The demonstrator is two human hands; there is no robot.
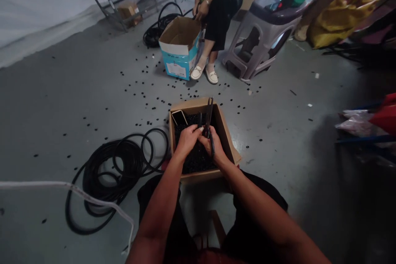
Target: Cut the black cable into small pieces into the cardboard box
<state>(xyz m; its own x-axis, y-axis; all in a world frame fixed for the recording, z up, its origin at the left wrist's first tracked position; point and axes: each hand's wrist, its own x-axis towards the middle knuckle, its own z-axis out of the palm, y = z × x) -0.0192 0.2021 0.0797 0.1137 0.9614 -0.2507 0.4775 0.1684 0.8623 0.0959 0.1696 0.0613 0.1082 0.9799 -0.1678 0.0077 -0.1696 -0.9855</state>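
Note:
My right hand (214, 142) is wrapped around the handles of a pair of scissors (209, 113), whose blades point away from me and look slightly apart. Close beside it, my left hand (187, 139) pinches a thin black piece (200, 119), which stands up between thumb and fingers. Whether it is tubing I cannot tell. Both hands are over an open cardboard box (227, 132) between my knees. Many small black pieces (194, 163) fill its bottom. A phone (179, 118) leans in the far left corner.
A coil of black hose (107, 165) and a white cable (89, 200) lie at left. Small black rings are scattered across the floor. Ahead, a seated person (221, 8) works above a blue-and-white box (177, 60). A plastic stool (261, 33) stands beside them.

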